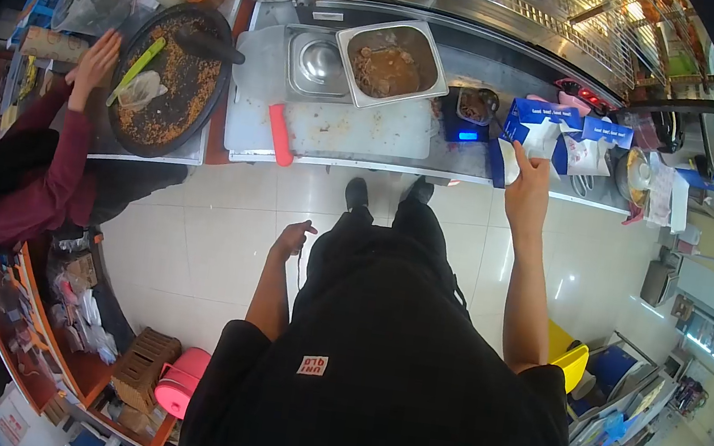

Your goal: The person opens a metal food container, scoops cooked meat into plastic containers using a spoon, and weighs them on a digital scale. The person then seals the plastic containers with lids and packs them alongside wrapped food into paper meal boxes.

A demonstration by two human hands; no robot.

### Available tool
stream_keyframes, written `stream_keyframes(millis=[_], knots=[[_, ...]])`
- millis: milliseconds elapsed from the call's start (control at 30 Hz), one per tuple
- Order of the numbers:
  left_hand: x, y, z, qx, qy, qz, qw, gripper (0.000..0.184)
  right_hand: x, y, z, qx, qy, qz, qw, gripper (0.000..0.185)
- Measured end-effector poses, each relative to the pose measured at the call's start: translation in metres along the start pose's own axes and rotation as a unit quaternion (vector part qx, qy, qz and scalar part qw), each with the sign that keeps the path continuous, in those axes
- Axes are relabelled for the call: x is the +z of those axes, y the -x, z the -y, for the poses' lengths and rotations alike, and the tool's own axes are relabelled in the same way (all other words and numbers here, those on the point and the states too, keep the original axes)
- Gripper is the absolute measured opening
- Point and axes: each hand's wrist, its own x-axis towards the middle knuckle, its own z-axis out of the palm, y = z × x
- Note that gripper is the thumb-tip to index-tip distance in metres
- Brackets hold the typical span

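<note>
My right hand (528, 184) is at the front of the counter, its fingers closed at the lower edge of a blue and white box (504, 162); what it grips is too small to make out. Just left of it, a small container of brown food (473, 106) sits on a scale (458, 130) with a lit blue display. My left hand (293, 239) hangs low over the floor, fingers curled, a thin dark line below it. A steel pan (435, 64) holds brown food, beside a steel lid (318, 60) and a white cutting board (359, 138).
A red-handled tool (279, 134) lies at the board's left. A co-worker (48, 173) stands at the left by a large dark pan (210, 104) with brown crumbs. More blue boxes (594, 132) and scissors (582, 184) are at the right. A shelf rack overhangs the counter's back.
</note>
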Motion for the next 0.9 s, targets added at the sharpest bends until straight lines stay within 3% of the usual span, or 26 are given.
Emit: stream_keyframes(millis=[233,433,533,633,733,833,900], knots=[[0.000,-0.004,0.024,-0.016,0.029,0.000,0.999,0.042,-0.001,0.002,-0.004,-0.003,-0.029,0.000,1.000,0.046],[-0.001,-0.002,0.025,-0.016,0.027,0.011,0.999,0.041,0.011,-0.002,-0.029,0.039,-0.232,-0.019,0.972,0.041],[0.001,0.000,0.024,-0.016,0.036,0.011,0.999,0.041,-0.007,0.004,-0.012,0.224,-0.487,0.036,0.843,0.041],[0.002,0.003,0.023,-0.014,0.034,0.007,0.999,0.042,-0.010,0.000,0.002,0.220,-0.568,0.012,0.793,0.040],[0.002,0.005,0.025,-0.008,0.039,0.008,0.999,0.042,-0.020,-0.012,0.022,0.198,-0.559,0.028,0.805,0.039],[0.001,0.008,0.027,-0.008,0.032,0.003,0.999,0.042,-0.010,-0.034,0.038,0.011,-0.332,0.020,0.943,0.039],[0.002,0.010,0.027,-0.007,0.024,-0.015,1.000,0.043,0.003,-0.050,0.057,-0.085,-0.227,0.014,0.970,0.038]])
